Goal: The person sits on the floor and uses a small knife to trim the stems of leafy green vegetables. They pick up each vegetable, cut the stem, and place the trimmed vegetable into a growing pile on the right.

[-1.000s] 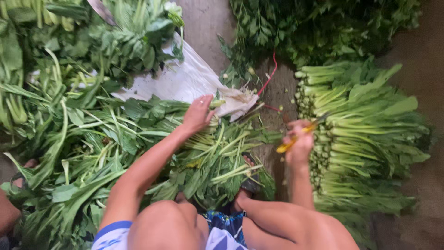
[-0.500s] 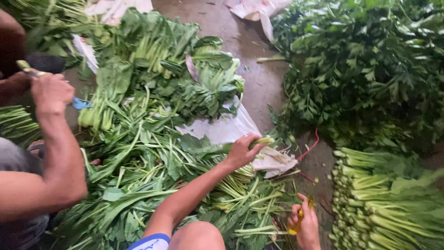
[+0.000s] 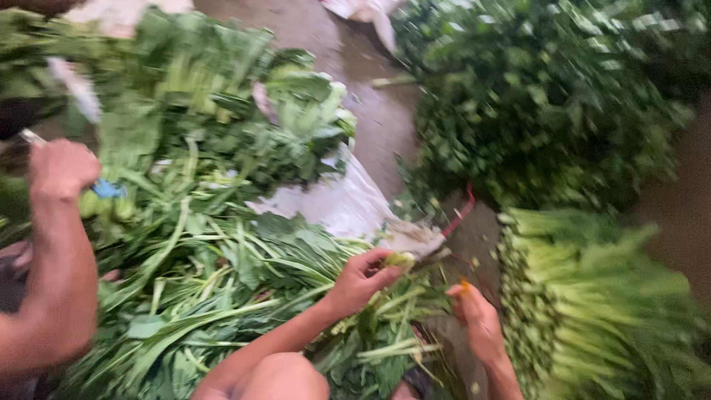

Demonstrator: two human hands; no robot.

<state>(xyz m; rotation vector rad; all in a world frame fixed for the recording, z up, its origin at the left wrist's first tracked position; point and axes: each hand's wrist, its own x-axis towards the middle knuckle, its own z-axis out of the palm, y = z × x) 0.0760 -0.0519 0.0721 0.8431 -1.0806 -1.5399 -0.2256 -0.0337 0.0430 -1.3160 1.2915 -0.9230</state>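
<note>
Loose leafy greens (image 3: 200, 296) covered the ground, a dark leafy heap (image 3: 548, 104) beyond and a trimmed, stacked pile of stems (image 3: 592, 311) just beside the right. White sheet (image 3: 341, 204) lay between. Left hand (image 3: 363, 280) pinched a pale stem end (image 3: 400, 259) on the loose pile. Right hand (image 3: 478, 318) was closed around a small orange-tipped tool (image 3: 464, 285), probably a knife; blurred. Trimming step, apparently: next calls for bringing blade to stem. A co-worker's hand (image 3: 59, 167) was fisted at left.

No labels, signs or screens are visible. One crumpled white plastic sheet or sack (image 3: 348, 204) lies flat on the ground among the greens at centre. A second piece of white plastic wrapping (image 3: 366, 13) lies at the top edge, partly cut off.
</note>
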